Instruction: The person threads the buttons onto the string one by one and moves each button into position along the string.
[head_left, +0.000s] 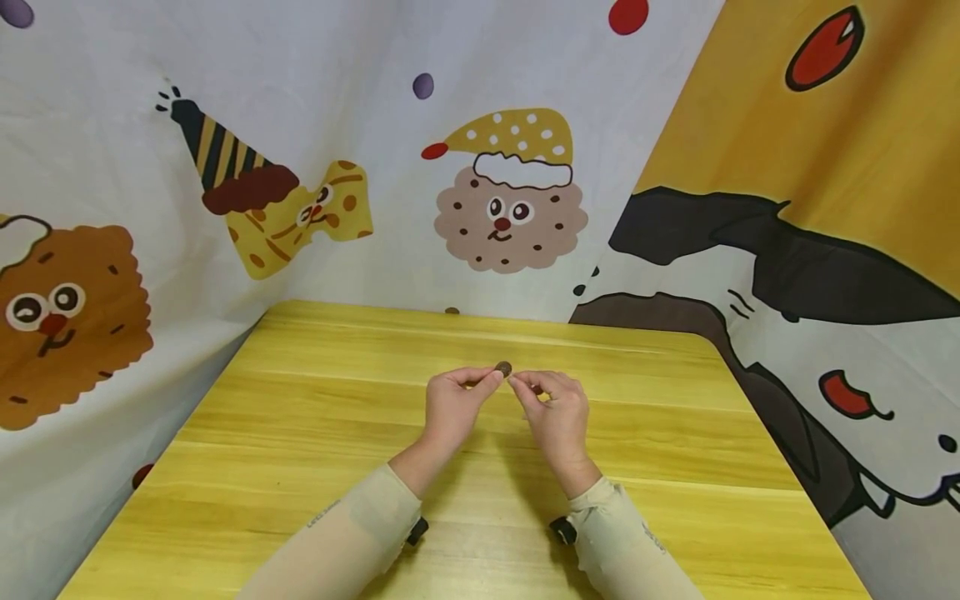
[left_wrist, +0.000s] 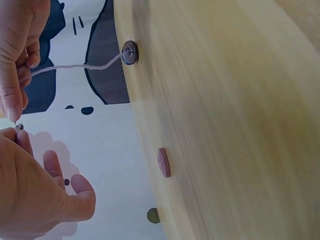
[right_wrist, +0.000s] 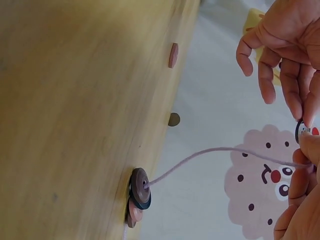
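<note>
My left hand (head_left: 456,408) pinches a small dark round button (head_left: 503,367) between thumb and fingertips, raised above the table. Close beside it, my right hand (head_left: 553,412) pinches a pale purple cord (right_wrist: 220,149) near its end, which points at the button's face. Whether the tip is inside a hole I cannot tell. In the right wrist view the cord sags from my fingers to several threaded buttons (right_wrist: 140,186), stacked together on the table. One dark button of these (left_wrist: 130,52) shows in the left wrist view. A loose pinkish button (left_wrist: 164,162) lies apart from them.
The yellow wood-grain table (head_left: 315,467) has rounded far corners. Behind it and at both sides hangs a cloth (head_left: 360,75) printed with cartoon cookies and an animal.
</note>
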